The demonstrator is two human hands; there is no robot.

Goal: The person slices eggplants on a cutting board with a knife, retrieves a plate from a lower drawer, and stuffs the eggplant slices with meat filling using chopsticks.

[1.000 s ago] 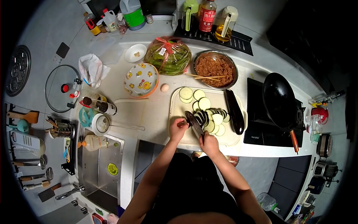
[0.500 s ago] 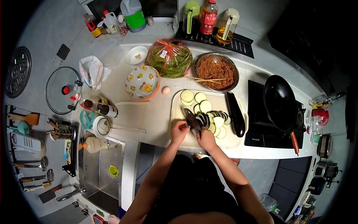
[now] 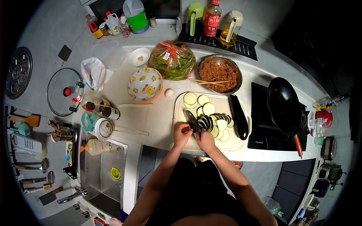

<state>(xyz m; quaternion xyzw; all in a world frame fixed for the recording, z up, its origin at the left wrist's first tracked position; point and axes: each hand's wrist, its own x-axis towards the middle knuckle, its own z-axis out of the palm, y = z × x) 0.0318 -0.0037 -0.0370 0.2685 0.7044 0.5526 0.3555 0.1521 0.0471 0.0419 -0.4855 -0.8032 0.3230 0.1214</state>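
Note:
My right hand point(image 3: 206, 141) is closed around a knife, its handle mostly hidden under the fingers. The dark, streaked knife blade point(image 3: 191, 119) points away from me over the cutting board's left part. Beside the blade, my left hand point(image 3: 182, 135) has its fingers curled and pinched together near its lower end; what they hold, if anything, is hidden. Just right of the blade, a row of overlapping eggplant slices point(image 3: 206, 121) leans with dark skin edges showing. Pale round slices point(image 3: 208, 109) lie flat around them. A whole dark eggplant point(image 3: 238, 116) rests on the board's right side.
The cream cutting board point(image 3: 241, 147) lies near the counter edge. Behind it are a bowl of minced meat point(image 3: 218, 71) with chopsticks, a bag of green vegetables point(image 3: 171, 64), a patterned bowl point(image 3: 145, 84) and an egg point(image 3: 169, 92). A wok point(image 3: 283, 103) sits right; the sink point(image 3: 100, 173) is left.
The blade has turned and now looks narrower. My left hand's fingers have curled in closer to it. The right hand stays low on the board, and the slices look unchanged.

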